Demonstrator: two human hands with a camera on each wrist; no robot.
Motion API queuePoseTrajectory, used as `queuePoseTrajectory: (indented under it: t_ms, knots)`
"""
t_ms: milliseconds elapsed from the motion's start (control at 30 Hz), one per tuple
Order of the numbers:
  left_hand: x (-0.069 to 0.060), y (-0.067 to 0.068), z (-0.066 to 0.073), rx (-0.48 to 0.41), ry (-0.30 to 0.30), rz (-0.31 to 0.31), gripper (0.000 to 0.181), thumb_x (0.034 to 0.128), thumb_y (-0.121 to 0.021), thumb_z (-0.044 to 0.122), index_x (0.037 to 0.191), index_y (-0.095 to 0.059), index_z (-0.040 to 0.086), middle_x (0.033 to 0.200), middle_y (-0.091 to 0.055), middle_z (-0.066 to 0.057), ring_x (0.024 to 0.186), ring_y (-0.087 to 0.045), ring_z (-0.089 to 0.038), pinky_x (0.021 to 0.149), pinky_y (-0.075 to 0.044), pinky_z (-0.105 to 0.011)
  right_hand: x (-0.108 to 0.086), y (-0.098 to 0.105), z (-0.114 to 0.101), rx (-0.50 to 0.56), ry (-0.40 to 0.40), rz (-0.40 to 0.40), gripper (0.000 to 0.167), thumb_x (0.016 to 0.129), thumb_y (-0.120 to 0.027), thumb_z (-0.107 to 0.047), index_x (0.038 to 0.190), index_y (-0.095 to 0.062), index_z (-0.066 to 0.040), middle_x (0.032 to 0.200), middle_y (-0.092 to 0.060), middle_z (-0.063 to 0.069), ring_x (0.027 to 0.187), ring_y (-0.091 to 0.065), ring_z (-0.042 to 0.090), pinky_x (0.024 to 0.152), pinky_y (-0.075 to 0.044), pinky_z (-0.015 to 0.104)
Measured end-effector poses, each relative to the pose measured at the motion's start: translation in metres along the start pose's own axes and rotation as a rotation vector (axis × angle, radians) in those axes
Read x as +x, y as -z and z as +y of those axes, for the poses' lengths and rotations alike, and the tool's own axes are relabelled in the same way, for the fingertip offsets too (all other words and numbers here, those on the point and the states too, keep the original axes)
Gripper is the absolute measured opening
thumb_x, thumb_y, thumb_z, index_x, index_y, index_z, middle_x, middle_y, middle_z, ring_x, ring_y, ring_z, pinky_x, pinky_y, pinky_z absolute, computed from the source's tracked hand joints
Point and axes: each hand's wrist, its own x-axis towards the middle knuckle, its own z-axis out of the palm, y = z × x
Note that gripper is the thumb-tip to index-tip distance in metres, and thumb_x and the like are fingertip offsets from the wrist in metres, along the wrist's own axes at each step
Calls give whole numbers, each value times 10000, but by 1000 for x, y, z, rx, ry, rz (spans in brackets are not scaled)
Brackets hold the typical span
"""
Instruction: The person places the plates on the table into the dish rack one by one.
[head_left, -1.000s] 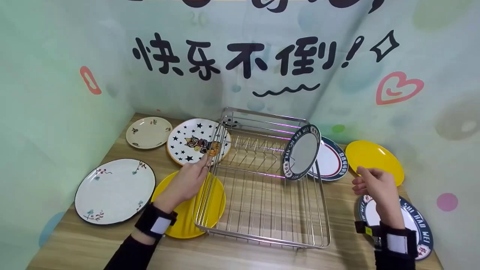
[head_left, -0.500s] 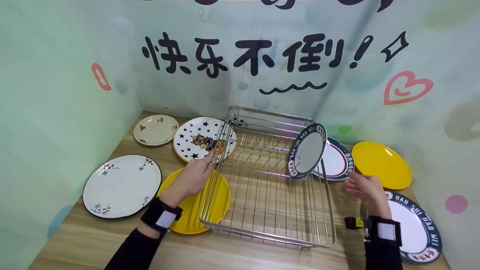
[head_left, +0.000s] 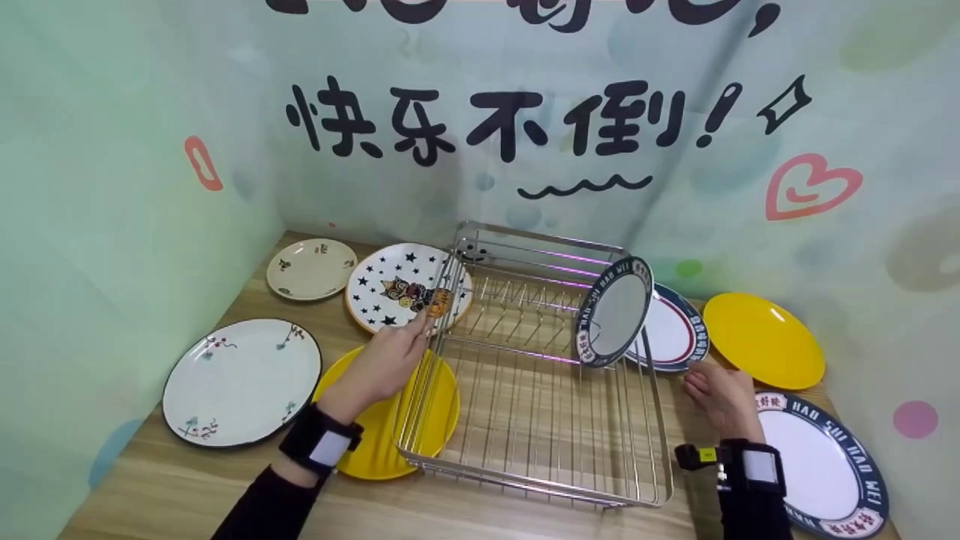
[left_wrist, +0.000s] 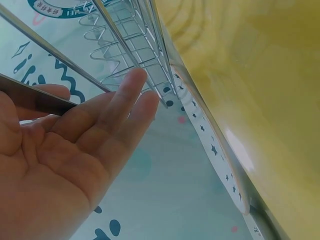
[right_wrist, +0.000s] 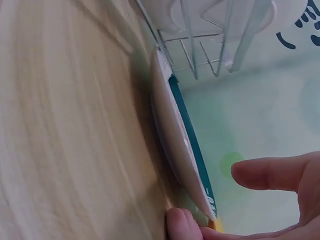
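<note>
My left hand (head_left: pixel 382 364) grips the left top rail of a wire dish rack (head_left: pixel 540 236). In the left wrist view a flat metal rail runs between its thumb and fingers. One dark-rimmed plate (head_left: pixel 616 311) stands tilted in the rack's right side. Beyond the rack's right edge, a plate with a dark rim and red ring (head_left: pixel 671 330) lies on the table. My right hand (head_left: pixel 724 394) is at this plate's near edge. In the right wrist view its fingertips (right_wrist: pixel 182 225) are at the plate's edge, and the thumb stands apart from it.
On the left lie a small cream plate (head_left: pixel 311 270), a star-patterned plate (head_left: pixel 375 289), a white floral plate (head_left: pixel 240 382) and a yellow plate (head_left: pixel 367 450). On the right are another yellow plate (head_left: pixel 765 341) and a dark-rimmed plate (head_left: pixel 821 465). A printed curtain (head_left: pixel 480 187) hangs behind.
My right hand has moved left and down, from above the right-hand plates to the edge of the red-ringed plate. The left hand keeps its hold on the rack.
</note>
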Motion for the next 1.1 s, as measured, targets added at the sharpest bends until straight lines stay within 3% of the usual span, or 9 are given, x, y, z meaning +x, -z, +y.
queuePoseTrajectory:
  t_ms: [100,200,300,433,500,733,933,1033,1100]
  knots:
    - [2,-1,0,-3,11,-4,490,1063,-377,158,1475,-288,-93,635,-468,-69,433,-302,-104,551,-481,-340,0,0,0,32,20,-22,695,957,-586,-26,1518,-177,11,893,-671,51,858,-668,143,971,-475,300]
    - [1,-2,-1,1,10,3,487,1062,-385,155,1477,-294,-84,876,-638,-230,468,-331,-123,747,-542,-363,-3,2,1,130,9,-74,588,961,-573,10,1464,-269,18,875,-693,90,851,-679,162,981,-466,314]
    - [1,-1,-1,-5,12,10,483,1059,-394,148,1475,-306,-81,930,-640,-257,470,-336,-128,797,-540,-378,-1,5,1,269,-36,-133,547,961,-568,44,1450,-327,-6,913,-696,134,947,-667,199,1014,-440,336]
    - [1,-1,-1,-26,28,12,480,1054,-402,141,1473,-313,-77,684,-513,-84,435,-315,-106,574,-504,-341,3,7,2,422,-108,-182,668,954,-563,76,1531,-259,-67,1010,-680,173,1150,-577,228,1054,-397,365]
    - [1,-1,-1,-35,28,15,479,1052,-405,139,1471,-317,-77,687,-516,-69,422,-308,-98,494,-460,-341,5,7,2,478,-135,-184,736,951,-562,85,1562,-200,-108,1095,-659,171,1225,-525,225,1059,-392,368]
    - [1,-2,0,-42,43,0,482,1060,-387,163,1478,-312,-66,697,-527,-70,426,-311,-108,518,-479,-356,9,8,2,513,-160,-177,804,945,-555,104,1584,-153,-172,1433,-428,108,1306,-444,211,1059,-397,368]
    - [2,-2,0,-17,10,5,474,1055,-384,137,1459,-329,-106,822,-612,-221,470,-316,-130,629,-497,-396,10,10,3,486,-153,-191,790,958,-492,133,1585,-104,-151,1216,-595,184,1282,-478,249,1074,-378,386]
    - [2,-2,0,-26,17,1,472,1059,-380,142,1462,-327,-97,1072,-634,-300,470,-325,-135,616,-496,-394,11,11,4,456,-125,-204,741,963,-468,140,1573,-124,-101,1117,-629,195,1230,-522,270,1070,-385,387]
    - [2,-1,0,-29,22,2,471,1058,-378,142,1463,-329,-93,1297,-547,-304,474,-335,-140,645,-510,-399,11,10,4,452,-110,-203,716,957,-469,151,1562,-157,-69,1096,-641,201,1198,-548,281,1063,-394,386]
